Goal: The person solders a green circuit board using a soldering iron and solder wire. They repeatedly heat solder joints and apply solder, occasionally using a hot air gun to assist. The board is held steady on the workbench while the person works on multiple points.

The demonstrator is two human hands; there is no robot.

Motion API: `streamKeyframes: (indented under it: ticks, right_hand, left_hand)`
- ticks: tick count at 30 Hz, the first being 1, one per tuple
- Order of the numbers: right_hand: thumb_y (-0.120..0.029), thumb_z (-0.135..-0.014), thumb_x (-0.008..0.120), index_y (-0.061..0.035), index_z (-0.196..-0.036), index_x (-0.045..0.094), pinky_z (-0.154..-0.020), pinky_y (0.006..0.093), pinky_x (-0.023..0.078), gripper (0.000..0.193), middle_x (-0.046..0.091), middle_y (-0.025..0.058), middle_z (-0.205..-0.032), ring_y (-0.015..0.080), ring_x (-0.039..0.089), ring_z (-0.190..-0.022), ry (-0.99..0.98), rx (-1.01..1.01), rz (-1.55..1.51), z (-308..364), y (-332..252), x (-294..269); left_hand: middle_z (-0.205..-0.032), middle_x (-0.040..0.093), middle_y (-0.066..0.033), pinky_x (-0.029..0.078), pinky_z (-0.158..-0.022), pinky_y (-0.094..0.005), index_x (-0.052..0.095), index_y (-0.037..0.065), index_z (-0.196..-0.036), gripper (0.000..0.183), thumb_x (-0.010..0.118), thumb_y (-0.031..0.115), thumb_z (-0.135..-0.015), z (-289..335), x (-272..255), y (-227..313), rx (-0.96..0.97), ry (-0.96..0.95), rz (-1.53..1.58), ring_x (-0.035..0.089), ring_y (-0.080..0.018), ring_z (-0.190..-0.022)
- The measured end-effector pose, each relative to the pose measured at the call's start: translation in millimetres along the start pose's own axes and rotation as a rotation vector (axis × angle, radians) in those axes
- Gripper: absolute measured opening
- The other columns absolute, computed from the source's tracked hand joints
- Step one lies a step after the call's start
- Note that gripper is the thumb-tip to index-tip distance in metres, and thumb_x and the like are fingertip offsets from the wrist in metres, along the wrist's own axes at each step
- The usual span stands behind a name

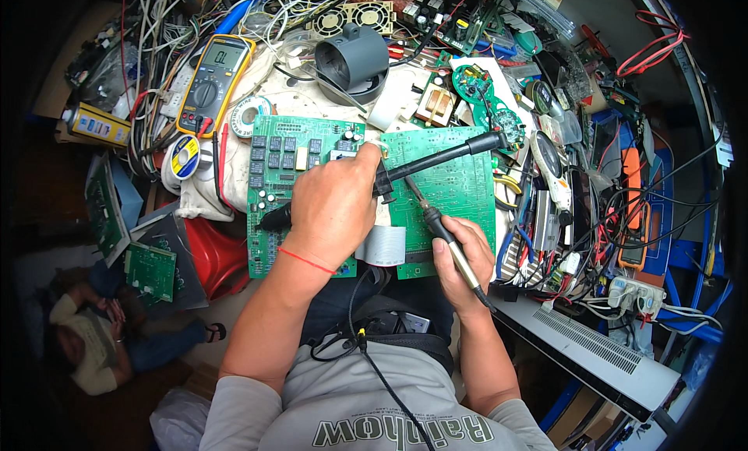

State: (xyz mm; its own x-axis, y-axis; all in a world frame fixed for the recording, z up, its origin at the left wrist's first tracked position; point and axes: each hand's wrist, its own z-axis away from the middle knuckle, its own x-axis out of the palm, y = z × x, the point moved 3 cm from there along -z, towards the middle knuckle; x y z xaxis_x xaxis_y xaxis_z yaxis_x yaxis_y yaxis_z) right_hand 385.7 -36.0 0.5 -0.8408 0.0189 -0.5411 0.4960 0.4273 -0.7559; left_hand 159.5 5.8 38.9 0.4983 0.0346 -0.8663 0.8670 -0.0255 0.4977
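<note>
Two green circuit boards lie side by side in front of me. The left circuit board point(261, 209) carries black relays and small capacitors; the right circuit board point(452, 202) shows mostly bare solder points. A grey ribbon cable point(382, 246) bends over between their near edges. My left hand point(335, 202) is closed above the left board's inner edge, its fingertips pinched on something I cannot make out. A long black rod point(444, 156) slants across both boards, partly hidden by this hand. Wrapped in my right hand point(470, 260) is a soldering iron point(456, 248), its tip over the right board beside the rod.
A yellow multimeter point(216, 81), a solder spool point(185, 158) and red and black probes lie to the left. A grey plastic pipe piece point(352, 58) stands behind. Cables, round green boards point(474, 83) and tools crowd the right. Someone sits low at the left point(97, 334).
</note>
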Motion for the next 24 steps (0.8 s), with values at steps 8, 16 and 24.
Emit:
streamKeyframes:
  ticks: [8,16,24]
  right_hand:
    - [-0.001,-0.085,0.079,0.0044,-0.118,0.071,-0.089,0.0410,0.057,0.034,0.075,0.0197,-0.103,0.0345,0.072,-0.097,0.000,-0.006,-0.002,-0.3,0.3,0.6]
    - [-0.001,-0.085,0.079,0.0042,-0.118,0.071,-0.089,0.0412,0.057,0.035,0.075,0.0193,-0.103,0.0345,0.072,-0.098,-0.008,0.001,-0.007,-1.0,-0.1,0.1]
    - [-0.001,-0.085,0.079,0.0043,-0.117,0.071,-0.089,0.0413,0.057,0.034,0.075,0.0195,-0.103,0.0347,0.072,-0.098,-0.006,-0.002,0.006,-1.0,-0.5,0.3]
  left_hand:
    - [-0.077,0.072,-0.0191,0.055,-0.066,-0.0553,0.059,0.002,-0.100,0.022,0.066,-0.001,-0.079,0.7,0.2,0.8,0.068,0.032,-0.011,0.071,-0.0441,-0.073]
    - [-0.077,0.072,-0.0196,0.056,-0.066,-0.0556,0.059,0.002,-0.100,0.022,0.066,0.000,-0.079,-1.2,2.1,0.8,0.065,0.033,-0.012,0.071,-0.0442,-0.073]
    - [-0.078,0.072,-0.0192,0.056,-0.068,-0.0550,0.059,0.003,-0.101,0.025,0.070,0.002,-0.079,-2.7,2.9,0.3,0.040,0.003,-0.027,0.072,-0.0441,-0.076]
